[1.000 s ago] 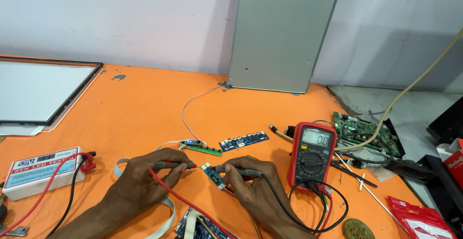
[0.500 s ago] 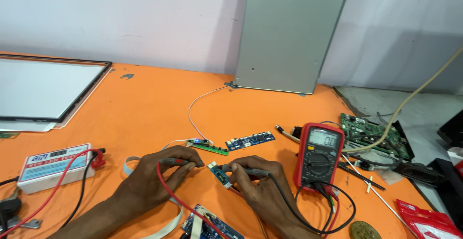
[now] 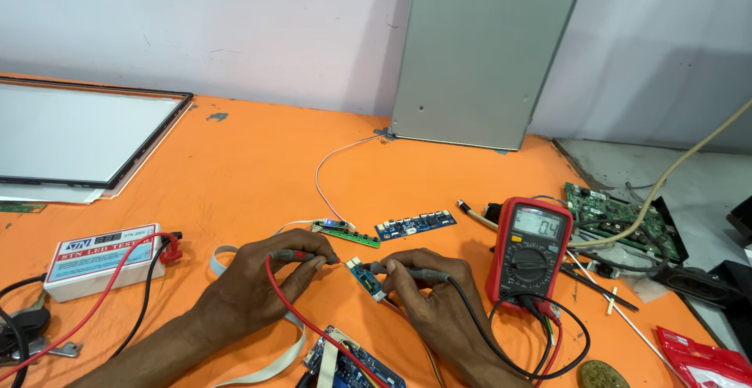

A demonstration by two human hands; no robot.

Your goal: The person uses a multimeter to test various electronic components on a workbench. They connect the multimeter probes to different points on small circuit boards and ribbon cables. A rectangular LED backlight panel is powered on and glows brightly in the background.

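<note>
small board [image 3: 366,280] dead center on table [image 3: 235,169], between left hand [image 3: 262,278] at 9 and right hand [image 3: 427,294] at 3 | multimeter [image 3: 531,251] further out at 3 | tester box [image 3: 102,259] way off at 9 | metal panel [image 3: 486,51] up at 12

Electronics repair workshop; multimeter [image 3: 535,256], circuit boards [image 3: 414,224]

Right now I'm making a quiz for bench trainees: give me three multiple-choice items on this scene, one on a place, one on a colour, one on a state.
1. Where is the red meter?
A left of both hands
B right of the right hand
C on the white panel

2. The table is:
A orange
B blue
C grey

3. The left hand is:
A open and flat
B gripping a red probe
C off the table

Answers: B, the meter stands past the right hand; A, the top is orange; B, fingers close on the probe.
</note>
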